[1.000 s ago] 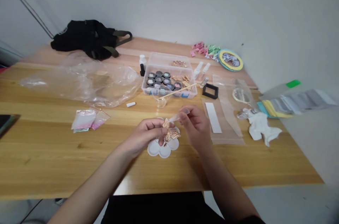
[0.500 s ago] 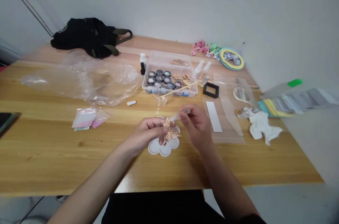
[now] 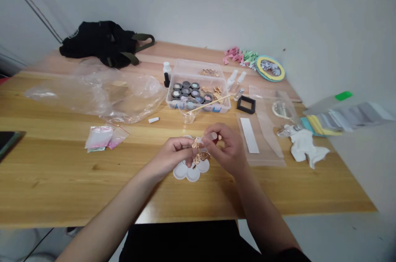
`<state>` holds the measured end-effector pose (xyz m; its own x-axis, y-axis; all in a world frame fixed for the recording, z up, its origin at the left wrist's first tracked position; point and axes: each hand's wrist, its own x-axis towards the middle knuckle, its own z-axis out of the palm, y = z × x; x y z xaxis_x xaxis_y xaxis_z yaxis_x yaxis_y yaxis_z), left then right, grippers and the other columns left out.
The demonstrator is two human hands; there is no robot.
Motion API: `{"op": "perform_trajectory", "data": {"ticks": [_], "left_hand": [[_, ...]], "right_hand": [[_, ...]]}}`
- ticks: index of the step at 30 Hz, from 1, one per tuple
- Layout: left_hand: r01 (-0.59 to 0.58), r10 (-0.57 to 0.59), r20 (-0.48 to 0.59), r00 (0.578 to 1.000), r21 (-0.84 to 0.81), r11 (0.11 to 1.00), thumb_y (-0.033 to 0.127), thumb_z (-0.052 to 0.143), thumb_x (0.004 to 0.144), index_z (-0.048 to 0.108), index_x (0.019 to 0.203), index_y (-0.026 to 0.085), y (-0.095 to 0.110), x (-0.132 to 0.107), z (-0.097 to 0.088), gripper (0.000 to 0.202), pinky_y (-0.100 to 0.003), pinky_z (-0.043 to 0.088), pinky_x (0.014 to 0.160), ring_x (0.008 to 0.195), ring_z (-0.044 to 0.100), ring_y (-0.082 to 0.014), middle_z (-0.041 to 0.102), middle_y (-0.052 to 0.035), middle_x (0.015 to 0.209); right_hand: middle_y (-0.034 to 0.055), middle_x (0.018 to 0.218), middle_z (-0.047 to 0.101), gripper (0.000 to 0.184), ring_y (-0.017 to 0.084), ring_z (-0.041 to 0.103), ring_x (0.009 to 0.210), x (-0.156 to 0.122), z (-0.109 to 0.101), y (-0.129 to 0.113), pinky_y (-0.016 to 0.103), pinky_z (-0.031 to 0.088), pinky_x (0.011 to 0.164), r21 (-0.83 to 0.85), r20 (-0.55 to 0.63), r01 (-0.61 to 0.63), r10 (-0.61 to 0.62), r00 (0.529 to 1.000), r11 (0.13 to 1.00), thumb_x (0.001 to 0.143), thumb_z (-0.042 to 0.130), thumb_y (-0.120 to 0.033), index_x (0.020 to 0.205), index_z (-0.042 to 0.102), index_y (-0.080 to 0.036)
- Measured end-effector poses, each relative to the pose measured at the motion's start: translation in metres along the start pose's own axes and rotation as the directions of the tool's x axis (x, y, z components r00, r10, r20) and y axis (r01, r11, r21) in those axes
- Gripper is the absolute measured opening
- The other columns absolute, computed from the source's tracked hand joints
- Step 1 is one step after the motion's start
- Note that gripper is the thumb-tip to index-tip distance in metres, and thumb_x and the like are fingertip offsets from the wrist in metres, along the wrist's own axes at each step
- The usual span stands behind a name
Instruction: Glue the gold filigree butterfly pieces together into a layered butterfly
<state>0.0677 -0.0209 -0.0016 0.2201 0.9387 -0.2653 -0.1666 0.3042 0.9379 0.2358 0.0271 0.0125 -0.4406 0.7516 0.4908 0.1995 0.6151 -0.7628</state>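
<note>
My left hand point(image 3: 173, 155) pinches a gold metal butterfly ornament point(image 3: 200, 155) by its edge, and my fingers hide part of it. My right hand point(image 3: 225, 149) grips a small clear plastic dropper point(image 3: 209, 136), whose tip touches or nearly touches the upper wing. A tiny gold fleck point(image 3: 220, 137) shows beyond my right fingers. Under both hands lies a white flower-shaped palette point(image 3: 188, 173), partly hidden by the butterfly and my left hand.
A clear plastic box point(image 3: 198, 105) holds several dark jars and gold pieces, with a small glass cup point(image 3: 188, 118) and wooden stick at its front. Crumpled plastic film point(image 3: 123, 99) lies left, and a clear sleeve with white strip point(image 3: 249, 135) lies right on the wooden table point(image 3: 93, 179).
My right hand has moved left and closer to my left hand, bringing the dropper tip against the butterfly. The butterfly sits a little lower and more hidden.
</note>
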Motion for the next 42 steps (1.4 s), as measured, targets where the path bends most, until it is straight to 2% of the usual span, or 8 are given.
{"op": "perform_trajectory", "data": {"ticks": [4,9,15,24,42], "left_hand": [[-0.001,0.001,0.019,1.000,-0.004,1.000,0.030,0.066,0.074,0.065,0.064,0.015,-0.0012,-0.0001,-0.0011,0.017,-0.021,0.032,0.048,0.044,0.046,-0.0078,0.058,0.0033,0.046],[0.002,0.000,0.026,1.000,-0.050,0.999,0.028,0.066,0.073,0.067,0.067,0.015,-0.0030,-0.0004,-0.0023,0.014,-0.020,0.031,0.047,0.043,0.047,-0.0078,0.058,0.0036,0.045],[-0.007,0.009,0.037,0.999,-0.072,0.997,0.030,0.068,0.072,0.070,0.072,0.016,-0.0024,-0.0011,-0.0026,0.014,-0.020,0.034,0.048,0.043,0.049,-0.0080,0.059,0.0033,0.046],[0.008,-0.006,0.031,1.000,-0.060,0.998,0.030,0.068,0.072,0.069,0.071,0.016,0.0004,-0.0019,-0.0015,0.014,-0.020,0.034,0.048,0.042,0.048,-0.0079,0.059,0.0034,0.045],[0.024,-0.022,0.031,0.999,-0.063,0.998,0.029,0.067,0.073,0.068,0.069,0.015,0.0030,-0.0031,-0.0002,0.014,-0.021,0.034,0.049,0.042,0.047,-0.0084,0.058,0.0032,0.045]], "right_hand": [[-0.0027,0.075,0.062,0.002,0.009,0.054,0.062,0.0002,-0.0019,-0.0002,0.023,0.045,0.057,0.007,0.039,0.017,-0.017,0.999,1.000,0.088,0.059,-0.023,0.089,0.059,-0.023],[-0.0011,0.074,0.063,0.007,0.010,0.055,0.062,0.0019,-0.0029,-0.0012,0.024,0.045,0.056,-0.009,0.082,0.030,-0.030,0.996,1.000,0.091,0.055,-0.025,0.088,0.061,-0.022],[-0.0018,0.073,0.064,0.011,0.010,0.059,0.065,0.0006,-0.0010,0.0022,0.023,0.046,0.060,0.029,0.058,-0.030,0.029,0.998,0.999,0.094,0.053,-0.028,0.087,0.060,-0.023],[0.0003,0.080,0.067,0.018,0.012,0.062,0.072,0.0002,0.0016,0.0034,0.025,0.048,0.065,0.012,0.058,-0.039,0.039,0.998,0.999,0.096,0.049,-0.032,0.084,0.058,-0.023],[-0.0008,0.076,0.067,0.016,0.012,0.062,0.067,-0.0006,0.0024,0.0039,0.024,0.048,0.062,0.033,0.021,-0.038,0.037,0.999,0.999,0.095,0.050,-0.033,0.086,0.059,-0.023]]}}
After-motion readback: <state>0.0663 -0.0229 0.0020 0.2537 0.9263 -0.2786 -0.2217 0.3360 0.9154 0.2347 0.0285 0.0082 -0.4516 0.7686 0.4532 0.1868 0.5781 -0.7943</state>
